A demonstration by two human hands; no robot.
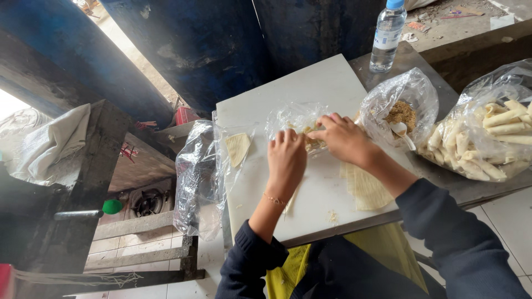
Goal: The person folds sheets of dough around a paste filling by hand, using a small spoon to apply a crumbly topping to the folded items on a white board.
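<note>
On white board [310, 94]: left hand [286, 156] and right hand [343, 138] pinch one half-rolled wrapper [311, 139]; finished rolls [493, 138] bagged; flat wrappers [366, 188] remain.

Clear water bottle [387, 34], blue cap, upright at far counter [471, 191] edge. Big plastic bag of pale rolled pieces [493, 135] at right. Crumpled clear bag [197, 177] hanging off left edge. Below left: gas burner [148, 202], green knob [112, 206], white cloth [52, 141] on dark ledge. Blue wall [210, 44] behind.
</note>
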